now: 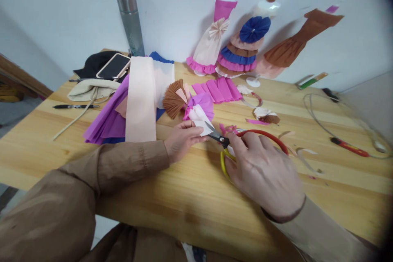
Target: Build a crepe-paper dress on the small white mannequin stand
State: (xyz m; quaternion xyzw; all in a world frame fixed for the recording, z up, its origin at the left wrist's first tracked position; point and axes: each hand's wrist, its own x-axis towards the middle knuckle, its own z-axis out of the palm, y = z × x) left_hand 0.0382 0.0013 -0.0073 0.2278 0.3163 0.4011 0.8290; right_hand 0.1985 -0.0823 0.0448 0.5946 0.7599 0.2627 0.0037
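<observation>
My right hand [265, 172] grips a pair of scissors [225, 141] with one red and one yellow handle loop. The blades lie against a small piece of white paper [201, 127], which my left hand [181, 139] pinches between thumb and fingers. Just beyond the fingertips sits a purple-pink crepe paper piece [202, 104] with a pale strip on it. A brown pleated paper fan [175, 99] touches it on the left. Pink paper scraps [229, 128] lie behind the scissors.
Sheets of crepe paper [141, 102], a phone [114, 66], a pen [75, 106] and a flask [130, 20] occupy the left. Paper dresses [211, 41] stand along the wall. A glue stick [313, 80], a cable [313, 110] and a red-handled tool [350, 147] lie at right.
</observation>
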